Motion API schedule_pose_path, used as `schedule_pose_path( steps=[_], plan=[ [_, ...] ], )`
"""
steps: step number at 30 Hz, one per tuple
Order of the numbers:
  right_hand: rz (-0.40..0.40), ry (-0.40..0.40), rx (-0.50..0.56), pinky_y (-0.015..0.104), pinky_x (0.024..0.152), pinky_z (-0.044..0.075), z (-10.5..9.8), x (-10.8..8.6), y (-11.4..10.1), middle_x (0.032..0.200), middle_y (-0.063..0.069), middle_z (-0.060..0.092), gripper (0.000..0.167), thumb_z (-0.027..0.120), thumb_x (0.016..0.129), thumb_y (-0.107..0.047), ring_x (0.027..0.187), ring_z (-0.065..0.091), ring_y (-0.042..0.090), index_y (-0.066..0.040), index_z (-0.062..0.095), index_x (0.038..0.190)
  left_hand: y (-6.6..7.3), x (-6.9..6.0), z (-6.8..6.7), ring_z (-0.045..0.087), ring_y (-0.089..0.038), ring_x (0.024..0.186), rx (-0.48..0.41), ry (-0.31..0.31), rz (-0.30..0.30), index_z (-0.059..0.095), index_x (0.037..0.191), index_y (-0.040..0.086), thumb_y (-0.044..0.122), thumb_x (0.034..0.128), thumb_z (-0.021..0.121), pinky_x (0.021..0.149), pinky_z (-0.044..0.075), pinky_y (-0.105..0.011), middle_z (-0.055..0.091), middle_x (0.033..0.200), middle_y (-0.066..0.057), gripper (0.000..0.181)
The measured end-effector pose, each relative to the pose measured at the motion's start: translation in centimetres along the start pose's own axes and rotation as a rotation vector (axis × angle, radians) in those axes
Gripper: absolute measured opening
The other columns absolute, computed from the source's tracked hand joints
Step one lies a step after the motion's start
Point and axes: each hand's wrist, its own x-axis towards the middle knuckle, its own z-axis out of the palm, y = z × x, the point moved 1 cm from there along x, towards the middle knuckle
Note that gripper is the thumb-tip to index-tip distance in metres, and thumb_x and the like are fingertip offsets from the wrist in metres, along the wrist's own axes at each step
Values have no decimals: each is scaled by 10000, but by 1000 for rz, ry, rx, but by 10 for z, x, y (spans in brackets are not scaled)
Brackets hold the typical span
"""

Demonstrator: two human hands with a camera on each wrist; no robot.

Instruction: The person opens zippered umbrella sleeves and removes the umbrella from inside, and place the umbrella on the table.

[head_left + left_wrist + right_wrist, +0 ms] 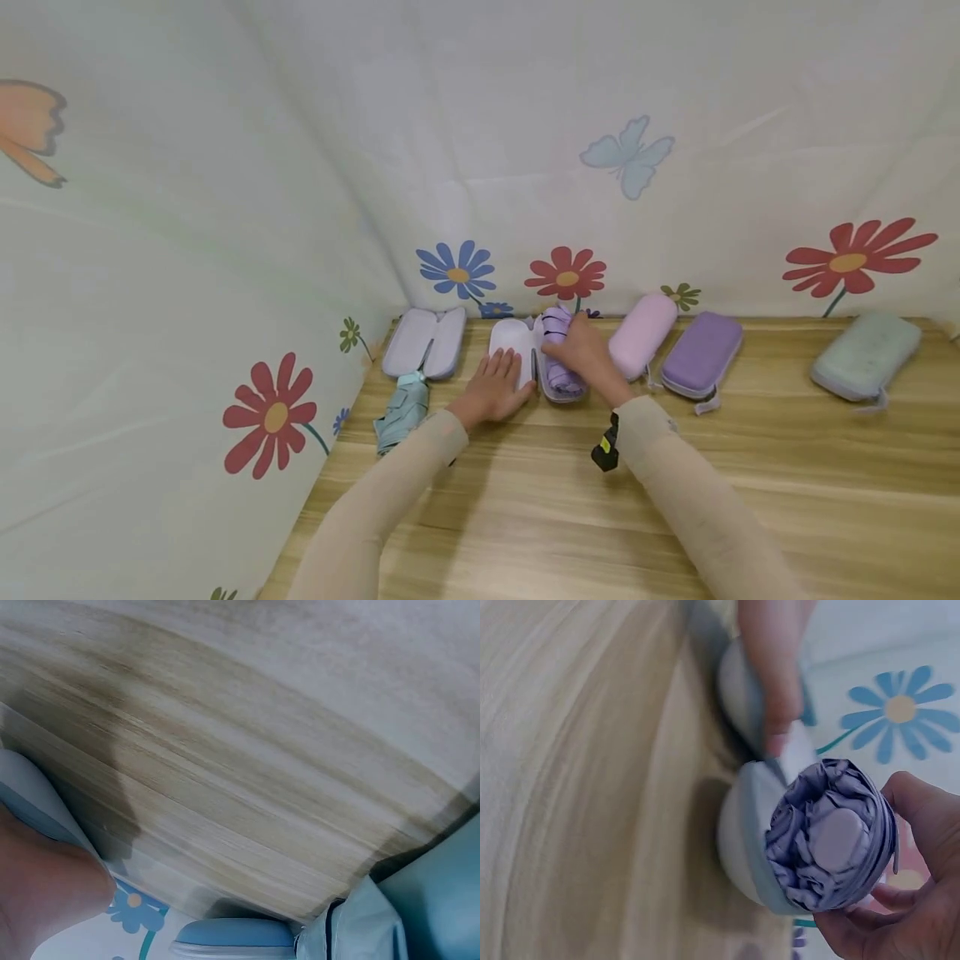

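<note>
In the head view a folded purple umbrella (557, 327) lies in the right half of an opened case with a white lining (510, 334). My right hand (588, 350) grips the umbrella from above; in the right wrist view, thumb and fingers (904, 904) curl round the rolled umbrella (840, 840), whose round end faces the camera. Flat on the case's left half rests my left hand (492, 390), fingers straight. The left wrist view shows only part of the left hand (49, 889) at the lower left, beside the case edge.
At the left lies another opened case (408, 340), with a teal folded umbrella (405, 410) in front of it. Closed cases stand to the right: pink (643, 335), purple (702, 354) and green (867, 354). Behind them hangs a flower-printed cloth (510, 167). Everything rests on a wooden table (525, 517).
</note>
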Motion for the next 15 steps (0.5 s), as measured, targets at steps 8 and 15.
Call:
schedule_pose_path(
  steps=[8, 15],
  plan=[
    [-45, 67, 43, 468, 788, 561, -25, -16, -18, 1133, 267, 637, 734, 717, 833, -423, 976, 659, 371, 11, 426, 1349, -6, 14, 2, -62, -279, 1568, 11, -5, -26, 42, 1642, 93, 657, 1031, 67, 1242, -70, -440, 3, 1711, -94, 832],
    [-120, -43, -16, 483, 779, 552, -26, -51, -26, 1153, 279, 641, 827, 768, 830, -357, 944, 662, 350, 7, 355, 1448, -11, 30, -5, -18, -313, 1568, 18, 24, -10, 83, 1638, 62, 643, 1042, 96, 1248, -30, -460, 47, 1705, -131, 832]
  ],
)
